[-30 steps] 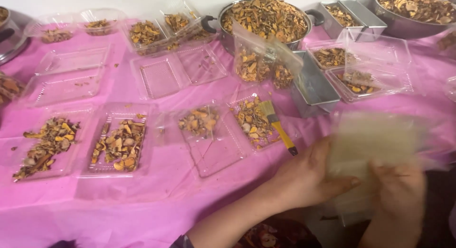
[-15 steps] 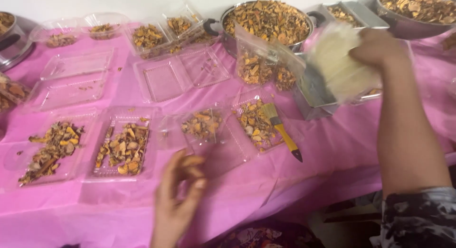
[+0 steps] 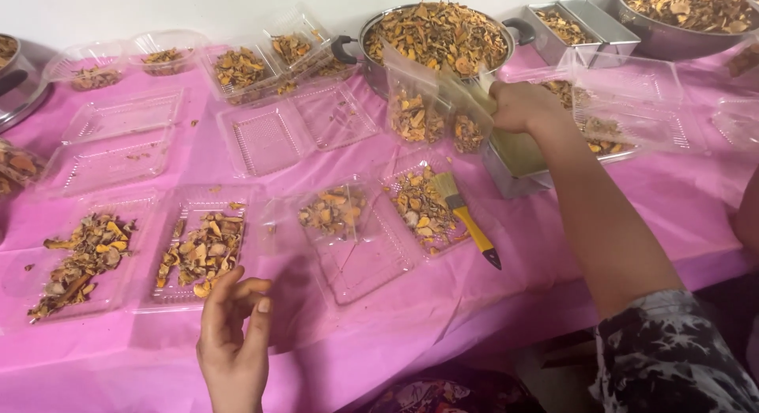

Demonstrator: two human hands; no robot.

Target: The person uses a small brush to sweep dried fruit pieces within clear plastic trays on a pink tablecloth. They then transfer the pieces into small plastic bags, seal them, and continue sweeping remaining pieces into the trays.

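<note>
The right hand (image 3: 522,105) reaches far across the worktop (image 3: 553,223) and is clenched on a stack of thin, pale, translucent plastic bags (image 3: 474,93), pinching them by one edge just above an oblong metal tin (image 3: 514,164). The bags look soft and crinkly, with a faint yellowish tint, and they lie against two small clear pouches (image 3: 431,120) already holding orange-brown dried pieces. The tin has straight, dull grey sides and a pale lining showing inside.

The left hand (image 3: 233,334) hovers near the front edge, fingers loosely curled, grip released and holding nothing, just below a clear plastic tray (image 3: 198,251) filled with dried slices.

A glossy pink plastic cloth covers the worktop, wrinkled toward the front. Between the hands lies a paintbrush (image 3: 466,219) with pale bristles, a yellow handle and a dark tip, resting across the edge of another filled tray (image 3: 423,207). More shallow, ribbed, see-through trays are spread about, some bare, some holding brittle, curled chips in orange, tan and brown. Behind the right hand stands a large round metal pot (image 3: 439,37) with black handles, heaped with the same dried mix. Further rectangular tins (image 3: 581,26) and a wide steel bowl (image 3: 688,18) stand at the back right.
</note>
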